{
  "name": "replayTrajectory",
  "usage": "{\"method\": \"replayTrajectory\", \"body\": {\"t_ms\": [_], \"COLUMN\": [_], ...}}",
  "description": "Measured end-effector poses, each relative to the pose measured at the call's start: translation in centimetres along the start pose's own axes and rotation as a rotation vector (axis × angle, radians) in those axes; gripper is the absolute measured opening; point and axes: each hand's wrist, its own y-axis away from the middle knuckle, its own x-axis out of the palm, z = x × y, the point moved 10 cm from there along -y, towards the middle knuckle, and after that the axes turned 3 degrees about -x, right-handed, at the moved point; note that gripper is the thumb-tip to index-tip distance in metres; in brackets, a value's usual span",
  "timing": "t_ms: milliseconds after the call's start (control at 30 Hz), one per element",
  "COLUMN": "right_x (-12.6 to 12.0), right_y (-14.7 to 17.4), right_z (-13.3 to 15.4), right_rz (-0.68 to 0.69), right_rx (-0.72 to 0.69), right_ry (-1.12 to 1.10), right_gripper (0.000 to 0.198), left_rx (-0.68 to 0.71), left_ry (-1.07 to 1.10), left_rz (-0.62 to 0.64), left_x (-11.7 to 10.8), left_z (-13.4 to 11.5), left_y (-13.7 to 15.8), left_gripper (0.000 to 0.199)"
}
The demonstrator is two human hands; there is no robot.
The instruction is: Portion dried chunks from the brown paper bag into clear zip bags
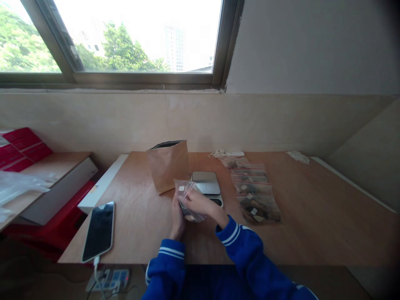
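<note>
By the scale (205, 183), hands (178, 216) (200, 202) on bag (191, 215) (clear)

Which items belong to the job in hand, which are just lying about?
Likely the job:
clear plastic zip bag between left hand and right hand
square silver-topped scale
open brown paper pouch
row of filled, red-zipped clear bags

Probably just lying about:
black-screened rectangular phone
crumpled clear plastic at far left

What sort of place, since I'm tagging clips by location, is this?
Probably a small indoor packing corner, though it could be in a home: a flat scale and a brown paper bag stand on a wooden table, and the left hand holds a clear plastic bag.
</note>
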Motion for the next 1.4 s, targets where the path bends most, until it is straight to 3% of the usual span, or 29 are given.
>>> {"method": "replayTrajectory", "body": {"t_ms": [100, 500, 633, 767, 933, 1033, 1167, 1400], "right_x": [0.9, 1.2, 2.2, 3.4, 2.9, 1.1, -0.9, -3.2], "right_y": [0.2, 2.3, 2.7, 3.2, 3.3, 2.9, 2.4, 2.3], "right_z": [-0.1, -3.0, -3.3, -3.9, -4.9, -5.3, -5.3, -4.6], "right_rz": [0.072, 0.142, 0.152, 0.133, 0.030, -0.109, -0.236, -0.331], "right_rx": [-0.022, 0.076, 0.083, 0.128, 0.193, 0.212, 0.226, 0.185], "right_ry": [-0.041, -0.191, -0.225, -0.251, -0.319, -0.368, -0.442, -0.470], "right_gripper": [0.016, 0.011, 0.025, 0.031, 0.025, 0.017, 0.024, 0.025], "left_rx": [0.126, 0.178, 0.280, 0.296, 0.289, 0.252, 0.201, -0.021], "left_ry": [-0.102, -0.249, -0.365, -0.418, -0.349, -0.274, -0.215, -0.094], "left_rz": [0.006, 0.048, 0.087, 0.117, 0.071, 0.023, -0.035, -0.085], "left_x": [0.1, 1.3, 1.9, 1.9, 1.2, 0.5, -0.4, -1.2], "left_z": [-1.1, -2.0, -2.8, -2.6, -2.6, -2.3, -1.8, 0.1], "left_y": [0.1, 0.8, 1.5, 1.7, 1.2, 0.5, 0.0, -0.3], "left_gripper": [0.027, 0.044, 0.050, 0.050, 0.049, 0.049, 0.047, 0.039]}}
